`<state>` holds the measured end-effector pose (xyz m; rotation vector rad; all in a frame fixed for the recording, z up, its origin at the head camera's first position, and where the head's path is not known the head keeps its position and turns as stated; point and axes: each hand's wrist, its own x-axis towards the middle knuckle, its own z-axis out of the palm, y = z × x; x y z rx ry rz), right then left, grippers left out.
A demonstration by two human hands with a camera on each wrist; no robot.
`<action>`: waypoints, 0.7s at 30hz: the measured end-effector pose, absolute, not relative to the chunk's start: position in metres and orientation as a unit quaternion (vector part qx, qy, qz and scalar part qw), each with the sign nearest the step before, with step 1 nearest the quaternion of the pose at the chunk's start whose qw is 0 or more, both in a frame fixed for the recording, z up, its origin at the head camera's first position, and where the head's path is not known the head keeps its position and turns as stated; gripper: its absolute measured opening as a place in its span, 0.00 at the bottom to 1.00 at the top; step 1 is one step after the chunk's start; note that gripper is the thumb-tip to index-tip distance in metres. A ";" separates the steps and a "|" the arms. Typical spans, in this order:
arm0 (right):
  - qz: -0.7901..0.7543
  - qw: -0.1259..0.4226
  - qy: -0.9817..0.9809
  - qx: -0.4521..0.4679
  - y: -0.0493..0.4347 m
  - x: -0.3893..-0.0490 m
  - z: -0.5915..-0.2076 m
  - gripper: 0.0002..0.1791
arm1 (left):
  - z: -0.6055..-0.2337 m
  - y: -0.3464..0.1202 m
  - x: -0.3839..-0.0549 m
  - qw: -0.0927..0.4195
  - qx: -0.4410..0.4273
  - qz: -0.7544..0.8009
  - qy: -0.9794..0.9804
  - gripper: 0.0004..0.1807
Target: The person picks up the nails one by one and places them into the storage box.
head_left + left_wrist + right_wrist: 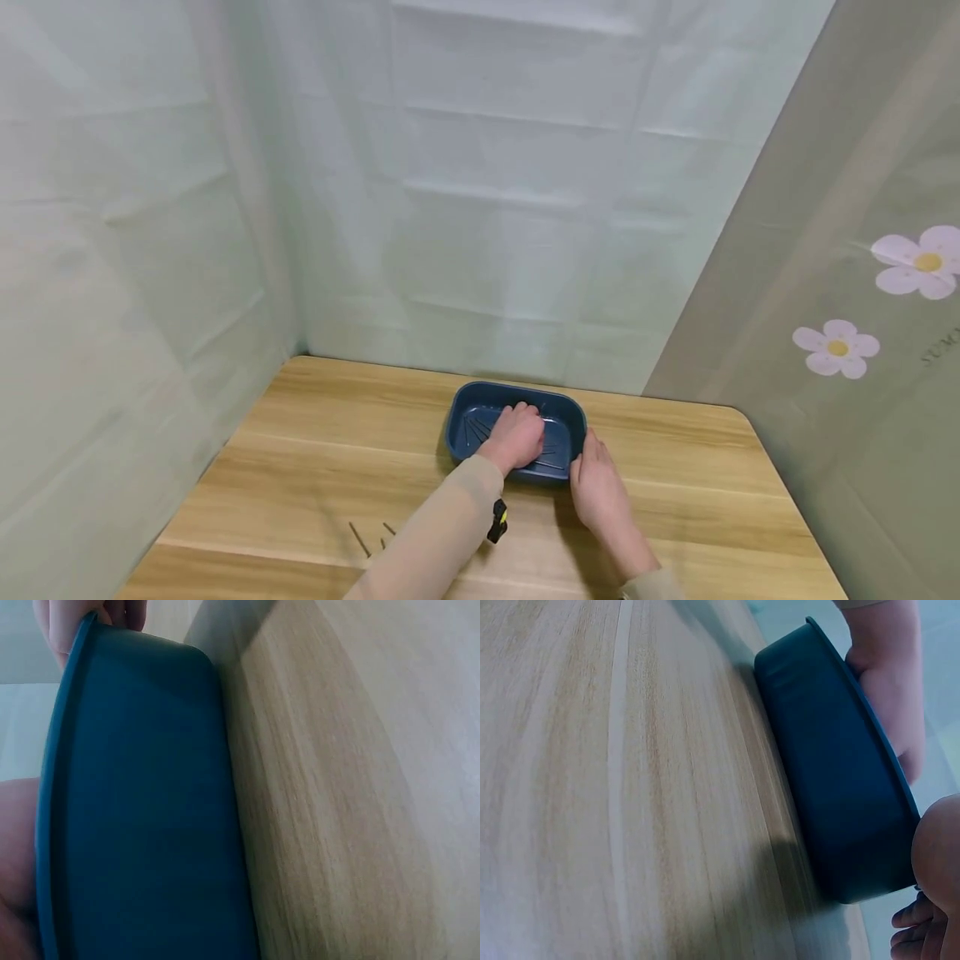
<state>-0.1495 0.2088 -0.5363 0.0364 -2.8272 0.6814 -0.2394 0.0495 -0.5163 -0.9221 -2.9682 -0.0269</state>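
Dark-blue, round-cornered rectangular tray (150, 787) is set near wood-grain desk (697, 467)'s far edge | right hand (600, 492): grip is clamped on tray's right-end rim, seemingly so sliding is prevented | left hand (517, 435): held inside among thin dark rods (478, 430); grip's closure cannot be told | loose rods (360, 540) are scattered beside left sleeve (427, 533)

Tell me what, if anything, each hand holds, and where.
Right hand: the blue tray, by its rim at the near right corner. Left hand: can't tell; any grip is hidden.
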 end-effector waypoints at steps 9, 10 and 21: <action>0.236 0.097 -0.967 0.006 0.207 -0.150 -0.536 0.30 | -0.524 0.048 -0.241 0.008 -0.277 -0.027 -0.960 0.07; 0.238 0.097 -0.966 0.006 0.207 -0.150 -0.536 0.30 | -0.524 0.048 -0.242 0.009 -0.276 -0.029 -0.961 0.08; 0.237 0.103 -0.966 0.008 0.211 -0.149 -0.535 0.30 | -0.515 0.050 -0.244 0.019 -0.283 -0.049 -0.958 0.10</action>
